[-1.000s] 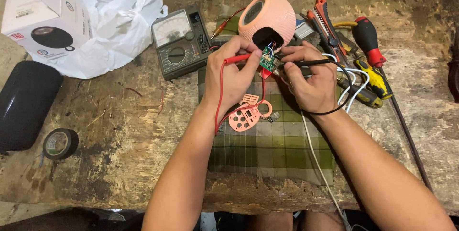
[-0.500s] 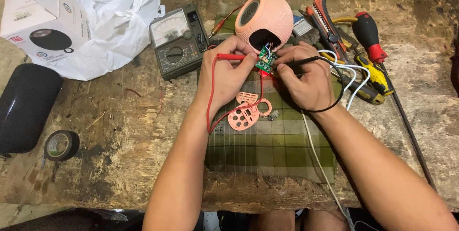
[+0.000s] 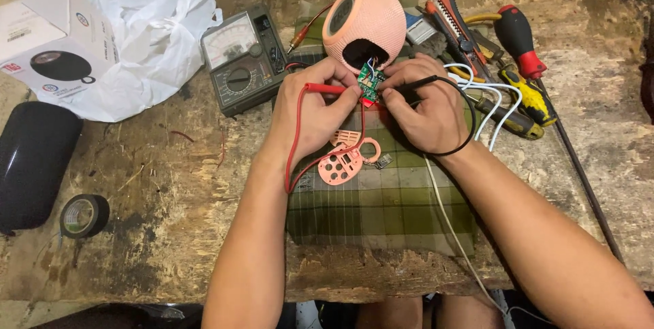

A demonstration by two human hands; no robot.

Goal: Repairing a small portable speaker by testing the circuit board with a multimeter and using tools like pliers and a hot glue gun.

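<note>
Both probes now rest on the small green circuit board (image 3: 371, 84), a touch lower on it than a moment ago.

The left hand (image 3: 315, 112) pinches the red probe (image 3: 325, 88) shut between thumb and fingers, and the right hand (image 3: 426, 107) does the same with the black probe (image 3: 417, 84); their tips meet on the board between the two grips, at the mouth of the pink speaker shell (image 3: 364, 26). This looks like the test points being checked in turn. Just below the grips, pink plastic parts (image 3: 344, 162) lie on a green plaid cloth (image 3: 378, 210). Left of them an analogue multimeter (image 3: 244, 63) sits on a rough wooden bench (image 3: 163, 233), screwdrivers (image 3: 521, 53) to the right.
</note>
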